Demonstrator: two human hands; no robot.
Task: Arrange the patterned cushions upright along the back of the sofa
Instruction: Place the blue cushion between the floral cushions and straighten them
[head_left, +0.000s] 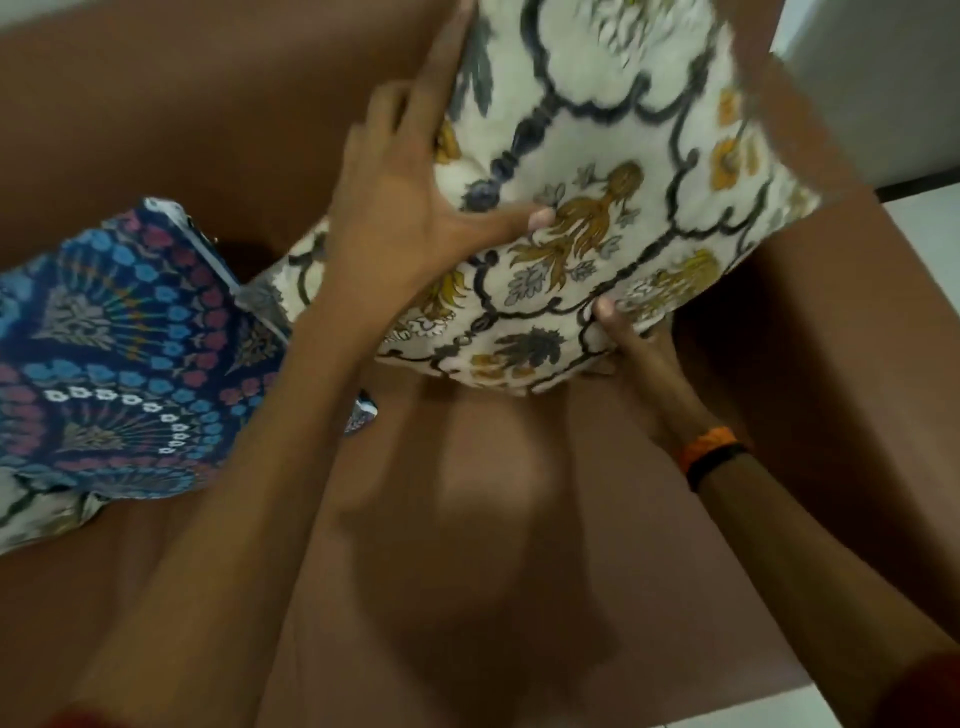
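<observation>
While both hands hold it clear of the seat, the cream cushion hangs tilted in front of the backrest of the sofa, toward the sofa's right end. Its lower edge is above the seat, not resting on it.

The left hand clamps the cushion's left edge, with the thumb pressed across the front face and the fingers running straight and slightly spread up the side. The right hand takes the bottom edge from below, its thumb pinching the fabric against the front. Its other fingers are hidden under the cushion, so I cannot tell how they lie. An orange and black wristband circles the right wrist.

On the sofa's left part a blue cushion lies slumped across the seat, filling the space before the backrest there. More cream printed fabric pokes out beneath its near corner and again behind the left forearm; whether that is one cushion or two cannot be told. Past the sofa's right arm lies pale floor.

The sofa is plain, smooth and brown, with broad flat panels. The cream cushion is plump and square, soft cloth printed with a dark scrolling lattice and ochre flowers, and its top is blurred. The blue cushion is navy with fanned rows of blue, pink and white rounds and a pale strip along one edge.
</observation>
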